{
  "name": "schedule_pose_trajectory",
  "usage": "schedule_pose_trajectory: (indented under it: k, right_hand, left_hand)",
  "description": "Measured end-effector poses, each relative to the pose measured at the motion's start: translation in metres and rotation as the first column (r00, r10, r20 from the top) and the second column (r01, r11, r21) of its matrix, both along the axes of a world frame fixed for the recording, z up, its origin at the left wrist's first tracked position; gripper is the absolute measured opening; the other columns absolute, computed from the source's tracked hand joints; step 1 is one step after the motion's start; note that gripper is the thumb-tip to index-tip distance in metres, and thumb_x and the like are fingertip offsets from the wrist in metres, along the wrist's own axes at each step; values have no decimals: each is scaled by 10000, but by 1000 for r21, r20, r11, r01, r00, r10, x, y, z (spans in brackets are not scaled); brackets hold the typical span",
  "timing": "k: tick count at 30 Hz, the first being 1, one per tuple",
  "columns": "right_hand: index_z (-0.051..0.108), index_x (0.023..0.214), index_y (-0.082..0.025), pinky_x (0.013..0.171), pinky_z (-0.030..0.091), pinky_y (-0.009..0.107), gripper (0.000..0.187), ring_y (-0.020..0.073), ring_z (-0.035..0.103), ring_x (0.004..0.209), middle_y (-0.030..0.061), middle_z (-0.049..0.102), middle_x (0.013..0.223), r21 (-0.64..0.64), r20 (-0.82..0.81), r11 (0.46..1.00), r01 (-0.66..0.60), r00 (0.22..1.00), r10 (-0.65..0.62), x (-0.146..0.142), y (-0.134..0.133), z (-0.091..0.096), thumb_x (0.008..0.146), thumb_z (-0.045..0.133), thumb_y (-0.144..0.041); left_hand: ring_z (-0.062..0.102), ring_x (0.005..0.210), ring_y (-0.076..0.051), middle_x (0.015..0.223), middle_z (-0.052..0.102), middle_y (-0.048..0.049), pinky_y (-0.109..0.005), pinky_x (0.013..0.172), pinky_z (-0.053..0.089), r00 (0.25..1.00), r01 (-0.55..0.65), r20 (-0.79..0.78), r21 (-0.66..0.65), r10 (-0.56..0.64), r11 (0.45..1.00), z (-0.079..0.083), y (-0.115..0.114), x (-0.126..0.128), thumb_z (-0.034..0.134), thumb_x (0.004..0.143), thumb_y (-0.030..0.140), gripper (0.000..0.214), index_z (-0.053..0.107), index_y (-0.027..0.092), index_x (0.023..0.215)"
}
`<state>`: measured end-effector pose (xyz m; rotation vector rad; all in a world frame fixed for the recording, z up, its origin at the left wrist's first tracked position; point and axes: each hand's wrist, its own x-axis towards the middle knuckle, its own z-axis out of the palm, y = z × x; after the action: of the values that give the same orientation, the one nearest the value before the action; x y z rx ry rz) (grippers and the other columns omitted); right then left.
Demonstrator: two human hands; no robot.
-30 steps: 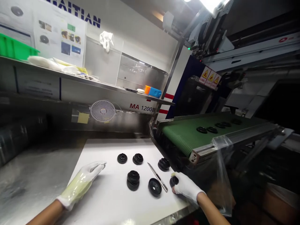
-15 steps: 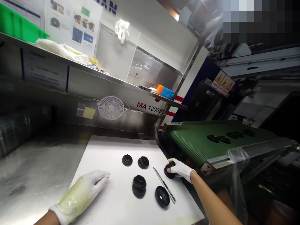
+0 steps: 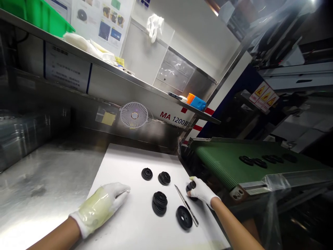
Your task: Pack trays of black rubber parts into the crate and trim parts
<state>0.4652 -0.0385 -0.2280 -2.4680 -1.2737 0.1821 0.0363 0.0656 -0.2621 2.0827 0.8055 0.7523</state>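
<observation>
My right hand [image 3: 201, 191], in a white glove, grips a black ridged round part [image 3: 191, 188] at the right edge of the white sheet [image 3: 125, 225]. Beside it lies a slim, pointed metal craft knife [image 3: 186, 205]. My left hand [image 3: 105, 206], gloved with a clear yellowish wrap over its back, rests on the sheet's left side, fingers stretched out, nothing visible in them. Between the hands sit black stepped round parts: one [image 3: 147, 174] at the back left, another [image 3: 164, 178] to its right, and a stacked-looking one [image 3: 159, 203] nearer me. A dished black disc [image 3: 184, 218] leans by the knife.
Right of the sheet runs a green conveyor belt [image 3: 221, 156] carrying several black round parts [image 3: 256, 162]. A metal shelf [image 3: 145, 85] crosses above the bench, holding a green bin [image 3: 39, 17] and a blue-and-orange object [image 3: 196, 101]. A small round fan [image 3: 134, 115] is below it.
The whole view has shifted, so the bench and shelf sit differently in frame. My right hand still grips the black part at the sheet's edge. My left hand stays on the sheet.
</observation>
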Motion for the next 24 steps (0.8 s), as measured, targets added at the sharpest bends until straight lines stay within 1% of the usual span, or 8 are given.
schedule_pose_trajectory:
  k: [4, 7, 10, 13, 16, 18, 21, 24]
  right_hand:
    - [537, 1150, -204, 847, 477, 307, 619, 229, 625, 966, 70, 647, 1056, 60, 8, 998, 33, 999, -34, 0, -8, -11, 551, 692, -240]
    - [546, 1105, -232, 833, 486, 319, 534, 231, 638, 942, 49, 670, 998, 105, 8, 993, 55, 998, -56, 1, -15, -15, 586, 669, -245]
    - [529, 1102, -234, 842, 489, 314, 538, 227, 644, 944, 40, 673, 980, 145, -4, 988, 58, 998, -58, 6, -19, -13, 581, 662, -221]
    - [510, 1109, -223, 863, 483, 302, 548, 216, 641, 947, 47, 663, 985, 168, -17, 984, 50, 999, -47, 9, -21, -11, 581, 656, -209]
    - [514, 1104, -222, 891, 466, 304, 587, 221, 623, 977, 62, 636, 1051, 158, -15, 987, 35, 999, -33, 8, -20, -12, 542, 682, -207]
    - [532, 1070, -218, 884, 464, 323, 599, 240, 617, 969, 67, 628, 1044, 138, -16, 990, 37, 999, -36, 6, -17, -14, 501, 717, -221]
    - [541, 1049, -220, 879, 456, 343, 614, 253, 611, 957, 68, 616, 1037, 144, -21, 988, 56, 998, -53, 3, -15, -17, 470, 746, -245]
    - [544, 1056, -226, 888, 447, 355, 619, 260, 604, 976, 72, 598, 1063, 207, -44, 975, 82, 996, -75, -1, -16, -18, 469, 737, -232]
  left_hand:
    - [651, 924, -246, 891, 722, -19, -305, 848, 493, 1000, 12, -13, 13, -12, 1000, -1, -1, 0, 445, 852, 528, 372, 726, 290, 899]
    - [645, 964, -243, 973, 719, -14, -303, 864, 487, 999, 0, -38, 17, 0, 1000, -2, -1, -1, 440, 860, 537, 373, 717, 294, 920]
    - [636, 1004, -237, 1051, 708, -3, -297, 884, 478, 998, -16, -54, 5, 16, 1000, -3, 0, -1, 434, 867, 550, 381, 710, 303, 958]
    - [630, 1022, -225, 1072, 704, 20, -289, 894, 470, 997, -19, -77, 8, 19, 1000, -3, 0, -2, 426, 874, 561, 383, 707, 321, 975]
    - [620, 1053, -210, 1105, 697, 45, -281, 907, 461, 993, -34, -112, 17, 35, 999, -3, 1, -1, 409, 884, 573, 385, 692, 348, 1017]
    - [612, 1077, -208, 1127, 691, 51, -284, 926, 455, 990, -46, -131, 16, 48, 999, -5, 2, 0, 402, 885, 586, 395, 683, 358, 1042]
    - [602, 1107, -221, 1155, 683, 44, -305, 949, 454, 989, -51, -137, 12, 52, 999, -10, 4, 1, 404, 878, 604, 415, 680, 356, 1066]
    - [567, 1172, -248, 1227, 653, 12, -343, 1024, 419, 992, -63, -106, -15, 62, 998, -10, 6, 1, 415, 866, 616, 465, 676, 323, 1116]
